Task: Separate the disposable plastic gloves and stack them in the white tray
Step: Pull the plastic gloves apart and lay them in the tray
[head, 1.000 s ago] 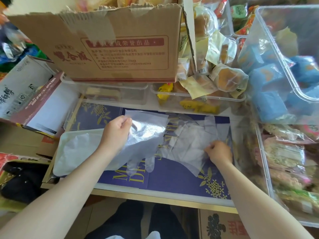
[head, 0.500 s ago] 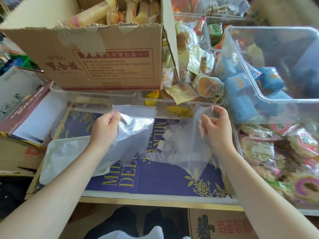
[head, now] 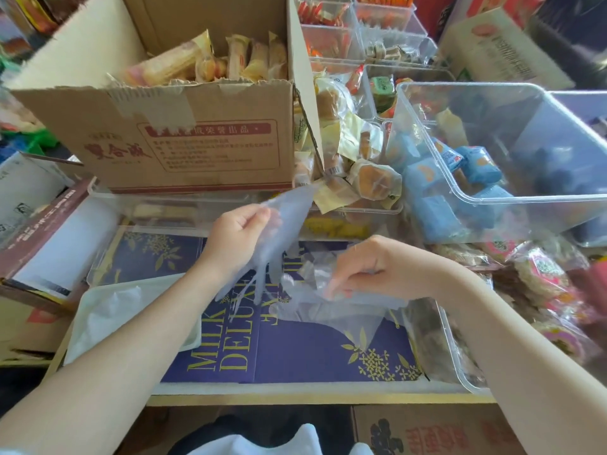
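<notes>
Left hand (head: 241,234) has one glove (head: 279,231) pinched up, the clump (head: 331,290) is gripped by the right hand (head: 371,267); mid-separation, white tray (head: 86,310) probably next.

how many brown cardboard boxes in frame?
2. One open cardboard box of wrapped snacks stands behind the hands; a second box sits under the table edge, bottom right. Others may be hidden by clutter.

Bare forearms; seemingly dark trousers (head: 230,435).
</notes>
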